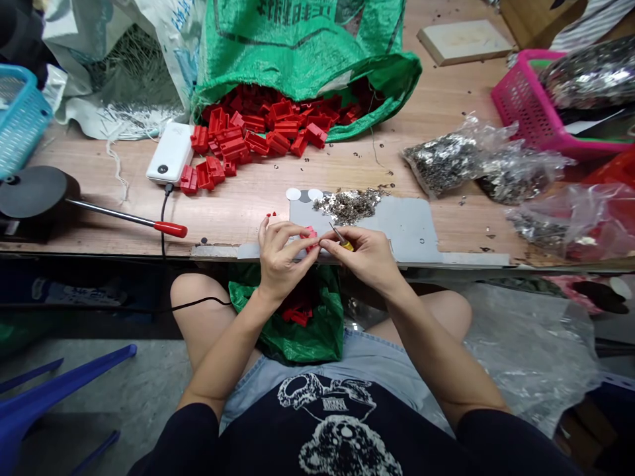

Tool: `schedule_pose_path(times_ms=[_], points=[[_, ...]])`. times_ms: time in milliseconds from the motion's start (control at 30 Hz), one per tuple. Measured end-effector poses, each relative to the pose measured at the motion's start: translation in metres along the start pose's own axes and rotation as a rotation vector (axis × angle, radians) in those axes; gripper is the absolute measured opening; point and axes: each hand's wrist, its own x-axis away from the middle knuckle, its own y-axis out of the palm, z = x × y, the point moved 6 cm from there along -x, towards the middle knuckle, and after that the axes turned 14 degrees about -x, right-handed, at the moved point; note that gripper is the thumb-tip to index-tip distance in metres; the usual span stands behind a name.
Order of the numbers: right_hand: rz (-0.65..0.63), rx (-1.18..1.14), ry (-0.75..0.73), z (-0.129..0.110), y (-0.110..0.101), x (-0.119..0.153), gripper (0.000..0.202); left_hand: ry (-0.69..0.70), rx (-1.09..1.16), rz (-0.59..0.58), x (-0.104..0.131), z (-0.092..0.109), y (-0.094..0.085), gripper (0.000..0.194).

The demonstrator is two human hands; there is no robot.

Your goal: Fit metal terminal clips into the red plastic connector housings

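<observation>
Between the fingertips of my left hand [282,254] is a small red plastic part [310,237], held just over the table's front edge. My right hand [366,254] is closed round a thin tool with a yellow handle [346,245], its metal tip pointing up and left. The fingertips of both hands meet at the red part. Whether a metal piece sits between them is too small to tell. Right behind the hands, a pile of small metal pieces [350,206] lies on a grey mat [409,221].
Red parts [233,142] spill from a green sack [297,59] behind. A white power bank [171,153] and a red-tipped lever [170,229] are left. Bags of metal pieces [444,162] and a pink basket [526,106] stand right. A green bag [322,337] lies in the lap.
</observation>
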Motion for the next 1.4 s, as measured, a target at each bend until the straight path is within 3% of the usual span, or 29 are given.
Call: schedule_pose_path(times_ms=[200, 333, 533, 667, 867, 1133, 1267, 1400], points=[[-0.005, 0.266, -0.298, -0.007, 0.003, 0.004, 0.01, 0.054, -0.033, 0.07, 0.002, 0.002, 0.003, 0.003], [-0.046, 0.329, -0.415, -0.011, 0.004, 0.001, 0.007, 0.08, -0.015, 0.105, 0.002, 0.001, 0.002, 0.004], [-0.163, 0.295, -0.474, -0.009, 0.001, -0.003, 0.005, 0.118, 0.05, -0.169, 0.002, -0.007, 0.015, 0.067], [-0.29, 0.313, -0.488, 0.0, 0.007, -0.001, 0.01, 0.094, 0.05, -0.195, 0.004, -0.012, 0.019, 0.064], [-0.326, 0.396, -0.534, 0.001, 0.011, 0.0, 0.014, 0.098, 0.075, -0.21, 0.004, -0.012, 0.021, 0.063], [-0.397, 0.756, -0.513, -0.009, 0.023, 0.003, 0.025, 0.068, 0.078, -0.214, 0.003, -0.014, 0.022, 0.054], [-0.345, 0.547, -0.428, -0.003, 0.015, 0.002, 0.019, 0.085, 0.071, -0.228, 0.002, -0.013, 0.023, 0.036], [-0.116, 0.217, -0.276, 0.009, -0.006, 0.008, 0.025, 0.109, 0.053, -0.209, 0.0, -0.01, 0.016, 0.036]])
